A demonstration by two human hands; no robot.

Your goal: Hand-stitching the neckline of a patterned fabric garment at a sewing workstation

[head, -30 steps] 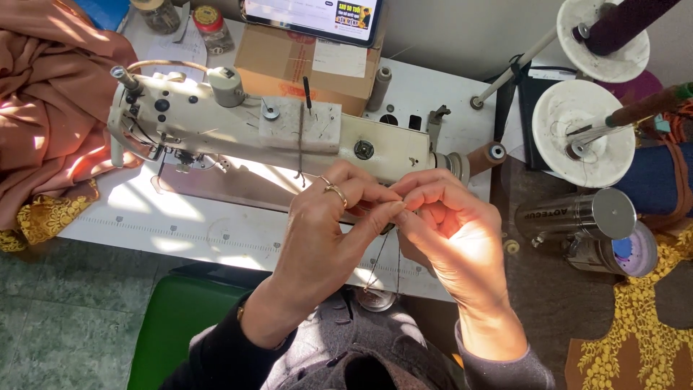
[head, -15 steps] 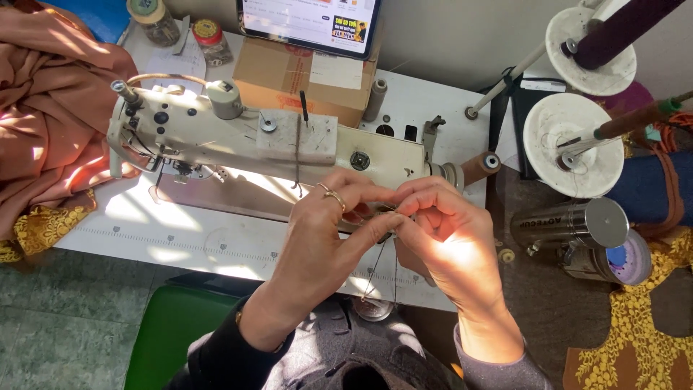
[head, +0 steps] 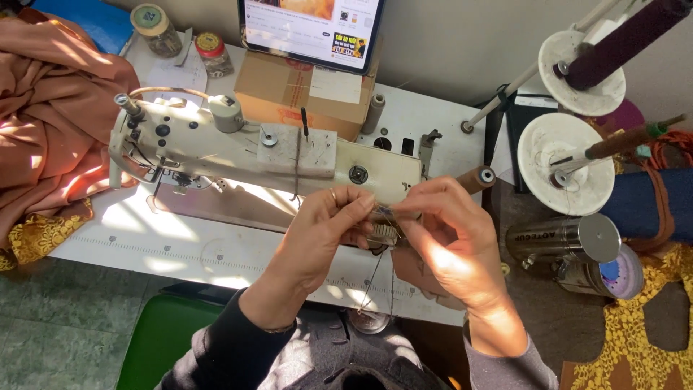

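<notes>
Hands meet over the desk's front edge, just before the cream sewing machine (head: pixel 267 155). The left hand (head: pixel 325 235) and right hand (head: pixel 444 238) each pinch a thin thread (head: pixel 381 271) between closed fingertips; its ends hang down toward the lap. Orange cloth (head: pixel 50 123) lies piled at the desk's left edge.
</notes>
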